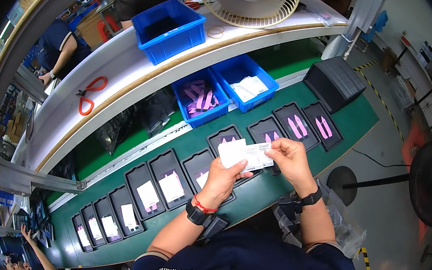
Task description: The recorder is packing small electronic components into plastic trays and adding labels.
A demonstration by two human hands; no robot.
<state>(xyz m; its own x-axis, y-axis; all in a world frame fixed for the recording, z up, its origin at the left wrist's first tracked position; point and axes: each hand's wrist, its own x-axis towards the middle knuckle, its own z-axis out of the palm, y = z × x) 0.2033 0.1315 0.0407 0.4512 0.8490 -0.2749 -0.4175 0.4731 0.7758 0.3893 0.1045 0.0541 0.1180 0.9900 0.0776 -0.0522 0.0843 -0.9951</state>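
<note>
Both hands are raised over the row of black trays. My left hand point(219, 181) grips a few white printed cards point(233, 151), its thumb pressed on top. From the other side my right hand point(293, 163) pinches the end of a white printed card point(258, 156) that overlaps them. Beneath and beyond the hands, black trays point(286, 116) hold pairs of pink pointed strips point(297, 126). Further left, several trays point(138, 173) have a white card point(147, 193) lying over the pink pieces. The tray contents right under my hands are partly hidden.
Behind the trays stand a blue bin point(192, 116) of pink strips and a blue bin point(271, 87) of white cards. A stack of black trays point(335, 84) lies at the right. On the shelf are a blue bin point(168, 34), red-handled scissors point(90, 95) and a fan point(248, 1). Co-workers are nearby.
</note>
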